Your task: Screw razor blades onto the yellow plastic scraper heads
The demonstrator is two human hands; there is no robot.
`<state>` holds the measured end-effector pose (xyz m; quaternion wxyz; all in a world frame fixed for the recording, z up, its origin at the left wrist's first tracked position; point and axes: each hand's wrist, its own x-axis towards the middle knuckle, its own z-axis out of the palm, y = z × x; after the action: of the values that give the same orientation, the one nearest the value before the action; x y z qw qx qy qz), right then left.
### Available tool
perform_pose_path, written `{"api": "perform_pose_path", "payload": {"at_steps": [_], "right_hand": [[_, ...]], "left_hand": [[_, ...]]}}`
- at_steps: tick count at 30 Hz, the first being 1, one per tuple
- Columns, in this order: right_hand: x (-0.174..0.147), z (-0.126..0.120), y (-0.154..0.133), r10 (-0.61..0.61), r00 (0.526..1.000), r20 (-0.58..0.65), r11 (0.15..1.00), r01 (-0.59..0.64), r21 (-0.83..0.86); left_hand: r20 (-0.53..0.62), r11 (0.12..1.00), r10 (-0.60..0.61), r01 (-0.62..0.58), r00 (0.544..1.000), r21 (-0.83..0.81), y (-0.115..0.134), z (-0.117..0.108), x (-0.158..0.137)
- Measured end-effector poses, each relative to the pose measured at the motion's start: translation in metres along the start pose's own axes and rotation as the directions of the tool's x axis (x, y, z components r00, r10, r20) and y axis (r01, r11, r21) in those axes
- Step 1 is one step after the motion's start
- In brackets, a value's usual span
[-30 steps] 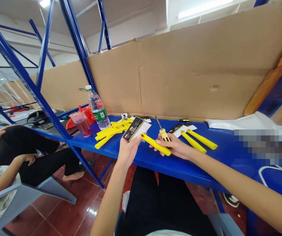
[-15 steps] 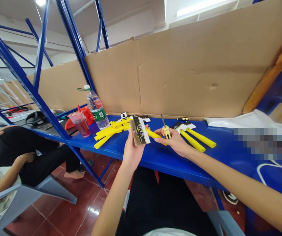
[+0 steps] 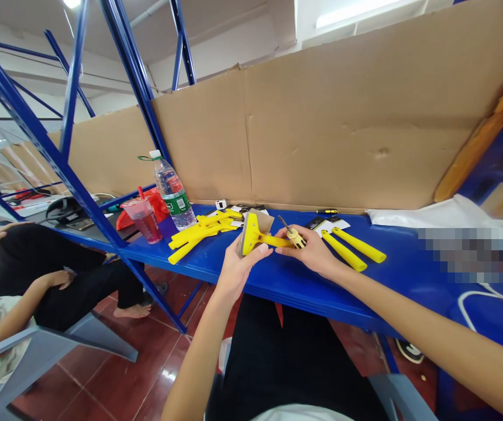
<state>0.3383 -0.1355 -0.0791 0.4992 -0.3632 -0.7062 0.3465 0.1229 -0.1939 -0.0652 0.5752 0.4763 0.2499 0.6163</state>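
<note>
My left hand is closed round the head of a yellow scraper, its thumb near the base of the neck. A brown card shows behind the scraper's head. My right hand grips a screwdriver with a cream handle, its shaft slanting up to the left. That hand's fingertips also touch the end of the scraper's handle. On the blue table, two yellow handles lie to the right of my right hand. Several yellow scraper parts are piled left of my hands.
A water bottle and a red drink cup stand at the left. Printed cards and a yellow-black screwdriver lie towards the cardboard wall. White plastic lies at right. Another person's legs are at left.
The scraper has been turned over: its yellow head now faces me, where the printed card showed before. The screwdriver has tilted further left in my right hand.
</note>
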Motion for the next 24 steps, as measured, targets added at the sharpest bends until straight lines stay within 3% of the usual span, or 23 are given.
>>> {"api": "perform_pose_path", "payload": {"at_steps": [13, 16, 20, 22, 24], "right_hand": [[-0.001, -0.002, -0.01, 0.063, 0.998, -0.015, 0.995, -0.064, -0.078], [-0.003, -0.003, -0.014, 0.159, 0.985, 0.071, 0.987, -0.159, -0.016], [-0.006, -0.005, -0.021, 0.227, 0.932, 0.282, 0.963, -0.258, 0.077], [-0.005, -0.01, -0.022, 0.21, 0.916, 0.341, 0.962, -0.256, 0.096], [0.0, -0.017, -0.02, 0.174, 0.93, 0.323, 0.975, -0.208, 0.074]], "left_hand": [[-0.27, 0.989, 0.114, -0.134, 0.956, -0.055, -0.003, -0.033, 0.025], [-0.28, 0.988, 0.128, -0.145, 0.951, -0.043, -0.006, -0.034, 0.026], [-0.259, 0.991, 0.133, -0.133, 0.957, 0.017, -0.012, -0.036, 0.025], [-0.236, 0.993, 0.111, -0.1, 0.965, 0.059, -0.018, -0.039, 0.027], [-0.211, 0.99, 0.08, -0.052, 0.974, 0.135, -0.024, -0.041, 0.036]]}}
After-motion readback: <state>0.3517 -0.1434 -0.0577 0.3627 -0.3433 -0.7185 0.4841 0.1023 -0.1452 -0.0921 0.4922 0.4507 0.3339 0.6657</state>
